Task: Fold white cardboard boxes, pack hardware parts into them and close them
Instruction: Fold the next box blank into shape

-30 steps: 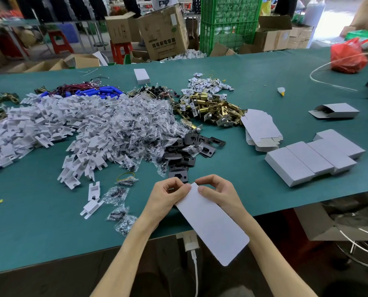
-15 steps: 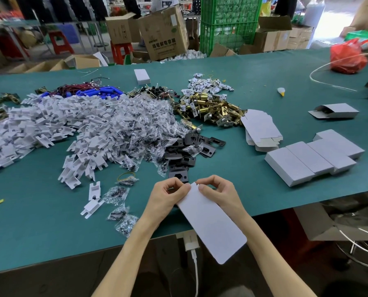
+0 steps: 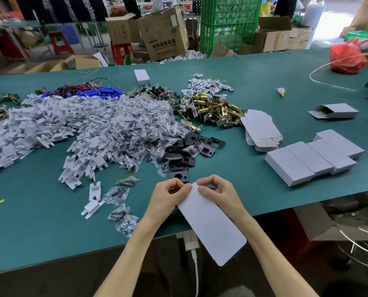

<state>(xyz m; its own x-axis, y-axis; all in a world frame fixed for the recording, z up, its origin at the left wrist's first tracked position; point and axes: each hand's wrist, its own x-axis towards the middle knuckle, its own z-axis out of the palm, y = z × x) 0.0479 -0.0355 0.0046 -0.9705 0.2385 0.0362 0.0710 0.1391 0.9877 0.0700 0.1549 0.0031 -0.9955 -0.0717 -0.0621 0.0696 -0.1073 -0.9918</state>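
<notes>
A flat white cardboard box blank (image 3: 210,224) slants from the table's near edge down toward me. My left hand (image 3: 168,196) pinches its far end from the left, and my right hand (image 3: 218,192) pinches the same end from the right. A small flap tip shows between my thumbs. Just beyond my hands lie dark metal plates (image 3: 185,155). Farther back are brass latch parts (image 3: 208,108), clear bags of screws (image 3: 140,129) and a big heap of white plastic pieces (image 3: 39,123). Flat blanks (image 3: 261,129) are stacked right of the brass parts.
Several closed white boxes (image 3: 311,157) sit in a row at the right on the green table (image 3: 39,221). An open-ended box (image 3: 335,111) lies farther right, and a single white box (image 3: 142,76) at the back. A red bag (image 3: 347,57), cartons and a green crate (image 3: 228,22) stand behind.
My fingers have shifted slightly at the far end of the blank, and a small flap tip now shows between them. The blank stays in the same place.
</notes>
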